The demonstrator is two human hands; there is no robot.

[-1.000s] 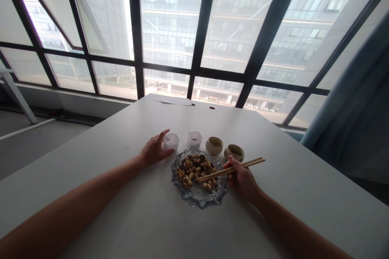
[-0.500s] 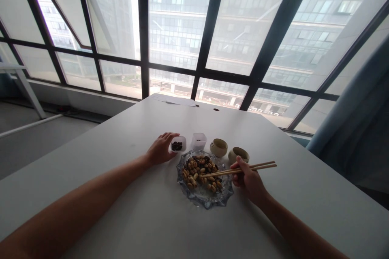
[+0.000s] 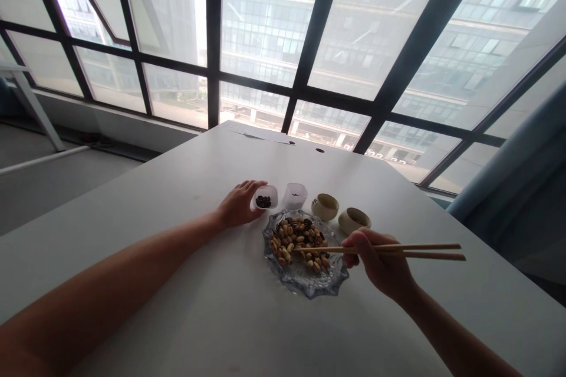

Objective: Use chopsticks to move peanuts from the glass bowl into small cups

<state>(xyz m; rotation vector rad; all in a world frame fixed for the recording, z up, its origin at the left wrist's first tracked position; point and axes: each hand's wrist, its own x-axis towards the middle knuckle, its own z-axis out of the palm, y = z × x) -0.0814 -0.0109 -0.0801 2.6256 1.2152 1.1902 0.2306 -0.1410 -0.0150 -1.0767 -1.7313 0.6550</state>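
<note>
Chopsticks [image 3: 398, 250], a wooden pair, lie nearly level in the person's right hand [image 3: 382, 265], pinched between the thumb and curled fingers [image 3: 360, 240]. Their long ends stick out far to the right of the knuckles, and their tips reach left from the fingertips into a scalloped glass dish [image 3: 329, 283]. The tips rest among a heap of tan peanuts mixed with dark beans [image 3: 298, 241] in the middle of that dish.

The left hand [image 3: 239, 206] rests on the white table [image 3: 177, 283] just left of the dish, with the forearm stretched across the tabletop. Its thumb and fingers curve around a small clear plastic cup [image 3: 265, 197], touching its left wall. The cup is tipped a little toward the camera, and a few dark beans show inside it.

To the right of those fingertips, a second clear plastic cup [image 3: 295, 194] stands upright just beside the first. Further right stand two small cream ceramic cups: the nearer one [image 3: 325, 206] sits beyond the dish, and the other [image 3: 354, 220] sits just beyond the right hand's knuckles. All four cups form a row along the far rim of the dish.

Tall windows with dark frames [image 3: 305, 65] rise behind the table, and a blue curtain [image 3: 526, 188] hangs at the right.
</note>
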